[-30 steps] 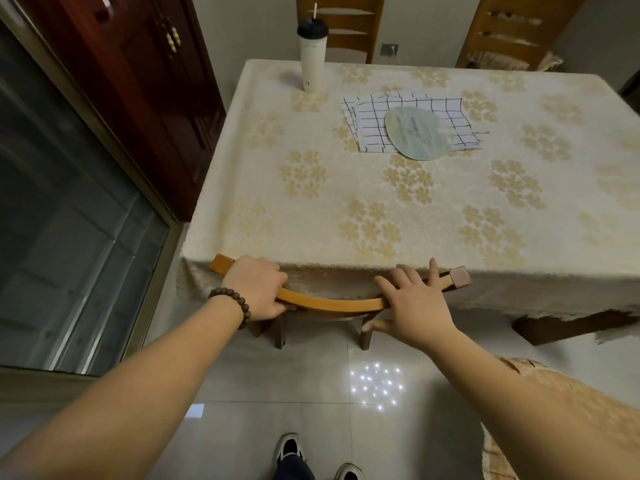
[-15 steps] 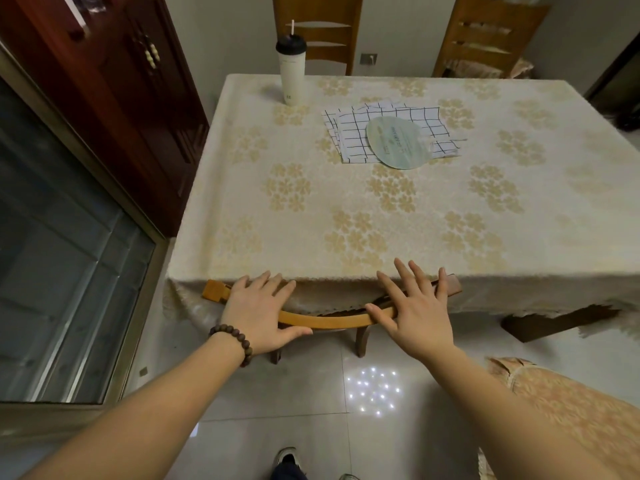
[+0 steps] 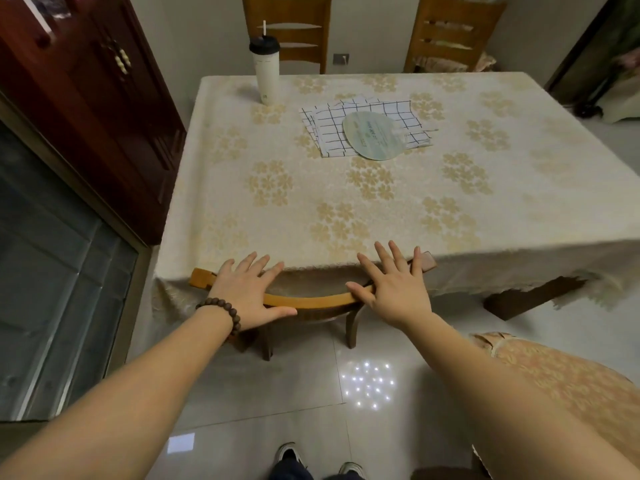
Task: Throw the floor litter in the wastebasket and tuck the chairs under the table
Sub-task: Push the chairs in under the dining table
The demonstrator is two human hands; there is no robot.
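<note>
Both hands lie flat and spread on the curved top rail of a wooden chair [image 3: 311,301], gripping nothing: the left hand [image 3: 247,292] presses near the rail's left end, the right hand [image 3: 394,291] near its right end, fingers splayed toward the bench [image 3: 346,188]. The chair's seat is already under the hanging tablecloth, and its top rail sits right at the bench edge, so this chair looks pushed home, or close to it; how far the seat reaches beneath the cloth cannot be seen.

The step in hand is tucking chairs. At the lower right, just beside the person's right arm, a second chair's cushioned seat [image 3: 561,386] stands out on the floor, well clear of the bench, and seems the likely next one. That move calls for lifting both palms off the rail, turning right, taking that chair by its back and sliding it straight in. No litter or wastebasket shows on the visible tiles.
</note>
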